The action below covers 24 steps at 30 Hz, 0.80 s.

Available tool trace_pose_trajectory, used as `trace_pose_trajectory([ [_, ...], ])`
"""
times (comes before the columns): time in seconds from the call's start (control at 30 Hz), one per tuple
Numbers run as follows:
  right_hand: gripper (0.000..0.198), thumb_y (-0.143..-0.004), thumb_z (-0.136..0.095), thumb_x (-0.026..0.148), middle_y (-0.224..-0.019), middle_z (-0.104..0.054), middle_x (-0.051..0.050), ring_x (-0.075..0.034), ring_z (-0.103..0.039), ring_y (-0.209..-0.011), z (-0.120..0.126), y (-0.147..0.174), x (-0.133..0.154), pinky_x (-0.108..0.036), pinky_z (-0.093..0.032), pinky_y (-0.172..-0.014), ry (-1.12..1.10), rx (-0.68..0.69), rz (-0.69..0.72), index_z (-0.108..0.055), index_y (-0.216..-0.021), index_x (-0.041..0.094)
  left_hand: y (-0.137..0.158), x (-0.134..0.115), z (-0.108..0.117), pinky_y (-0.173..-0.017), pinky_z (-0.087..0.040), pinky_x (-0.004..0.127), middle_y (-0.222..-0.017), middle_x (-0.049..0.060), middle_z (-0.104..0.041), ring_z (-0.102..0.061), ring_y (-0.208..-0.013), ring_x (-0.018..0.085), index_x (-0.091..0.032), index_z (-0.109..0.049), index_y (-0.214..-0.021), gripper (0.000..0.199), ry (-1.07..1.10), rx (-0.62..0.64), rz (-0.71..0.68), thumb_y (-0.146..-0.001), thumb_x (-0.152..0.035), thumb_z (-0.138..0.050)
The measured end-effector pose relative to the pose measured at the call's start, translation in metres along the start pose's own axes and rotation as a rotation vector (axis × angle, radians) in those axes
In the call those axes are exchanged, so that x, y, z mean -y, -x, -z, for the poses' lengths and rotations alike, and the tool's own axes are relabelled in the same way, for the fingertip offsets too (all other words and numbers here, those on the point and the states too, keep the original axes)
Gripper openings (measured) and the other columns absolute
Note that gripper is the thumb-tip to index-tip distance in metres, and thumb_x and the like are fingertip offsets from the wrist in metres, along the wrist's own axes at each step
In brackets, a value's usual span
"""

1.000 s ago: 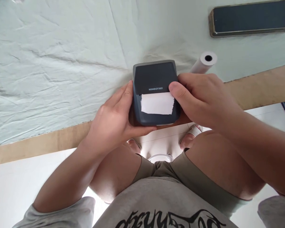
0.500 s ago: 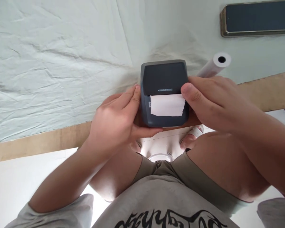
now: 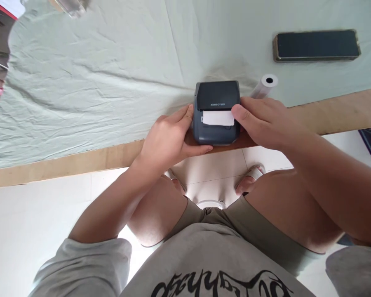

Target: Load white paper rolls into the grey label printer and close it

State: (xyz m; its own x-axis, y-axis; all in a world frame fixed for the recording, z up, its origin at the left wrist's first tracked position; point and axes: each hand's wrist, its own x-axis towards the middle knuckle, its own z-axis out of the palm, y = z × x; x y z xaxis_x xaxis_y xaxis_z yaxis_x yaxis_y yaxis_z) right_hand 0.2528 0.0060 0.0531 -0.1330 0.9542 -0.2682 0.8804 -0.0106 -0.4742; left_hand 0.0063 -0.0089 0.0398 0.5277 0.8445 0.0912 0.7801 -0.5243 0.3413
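Observation:
A dark grey label printer (image 3: pixel 217 95) stands at the near edge of the table, with a short strip of white paper (image 3: pixel 218 118) sticking out of its slot. My left hand (image 3: pixel 167 140) grips its left side and lower front edge. From the right, my right hand (image 3: pixel 266 121) holds the other side, its thumb resting at the paper's right end.
A white paper roll (image 3: pixel 265 84) lies just behind my right hand. A dark phone (image 3: pixel 317 44) lies flat at the back right. A pale green cloth (image 3: pixel 95 82) covers the table above its wooden edge (image 3: pixel 80 163). White floor tiles and my knees are below.
The view has pulled back and shifted, so the printer looks smaller and farther off. Less paper shows from the slot. Both hands keep their hold on the printer.

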Motion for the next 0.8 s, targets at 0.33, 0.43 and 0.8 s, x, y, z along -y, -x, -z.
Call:
trace_pose_trajectory([
  [0.33,0.049,-0.100,-0.065,0.055,-0.070,-0.052,-0.002,-0.005,-0.042,-0.070,-0.003,0.002,0.009,-0.026,-0.031,-0.072,-0.219,-0.143,-0.122,-0.045,-0.087,0.012,0.010,0.010,-0.010,-0.069,-0.056,0.031,-0.094,0.004,-0.074,-0.070,-0.078,0.018,-0.022,-0.058,-0.099,0.013,0.210,-0.405,-0.129,-0.097,-0.033,-0.064],
  [0.43,0.045,-0.097,-0.069,0.046,-0.065,-0.044,0.001,-0.003,-0.039,-0.064,-0.003,0.001,0.006,-0.025,-0.032,-0.066,-0.322,-0.163,-0.075,-0.040,-0.087,0.014,0.003,0.009,-0.008,-0.048,-0.028,0.028,-0.061,-0.007,-0.037,-0.032,-0.051,0.009,-0.025,-0.030,-0.075,0.035,0.230,-0.484,-0.249,-0.094,-0.014,-0.057],
  [0.8,0.032,-0.107,-0.053,0.047,-0.088,-0.057,0.000,0.000,-0.056,-0.060,0.001,-0.005,0.012,-0.020,-0.042,-0.053,-0.482,-0.436,0.341,-0.047,-0.109,0.015,-0.010,0.011,0.004,-0.042,-0.009,0.030,-0.054,-0.007,-0.015,-0.012,-0.048,0.008,-0.020,-0.015,-0.066,0.043,0.256,-0.409,-0.414,-0.079,0.001,-0.050],
])
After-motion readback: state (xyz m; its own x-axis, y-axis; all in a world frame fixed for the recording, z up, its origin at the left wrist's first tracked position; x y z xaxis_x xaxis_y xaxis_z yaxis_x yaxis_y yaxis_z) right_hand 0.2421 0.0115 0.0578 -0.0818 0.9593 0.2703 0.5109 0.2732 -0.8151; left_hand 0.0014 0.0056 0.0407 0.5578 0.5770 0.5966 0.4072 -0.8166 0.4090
